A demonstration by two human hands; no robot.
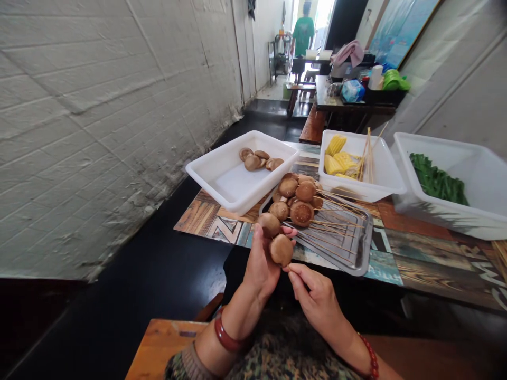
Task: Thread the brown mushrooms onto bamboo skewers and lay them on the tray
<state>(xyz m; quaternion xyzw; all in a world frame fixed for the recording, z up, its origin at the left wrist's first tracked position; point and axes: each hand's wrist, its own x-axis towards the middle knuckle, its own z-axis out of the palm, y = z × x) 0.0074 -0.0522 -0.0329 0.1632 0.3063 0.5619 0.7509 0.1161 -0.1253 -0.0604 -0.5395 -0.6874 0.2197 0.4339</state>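
My left hand is curled around two brown mushrooms, one above the other, in front of the table edge. Just below them, my right hand pinches a thin skewer at the lower mushroom; most of the stick is hidden by the fingers. Beyond my hands a metal tray holds a heap of skewered mushrooms, their sticks pointing right. A white bin at the left contains several loose mushrooms.
To the right, a white bin holds corn pieces and upright sticks. Another white bin has green leaves. A wall runs along the left. Far back, a person in green stands near another table.
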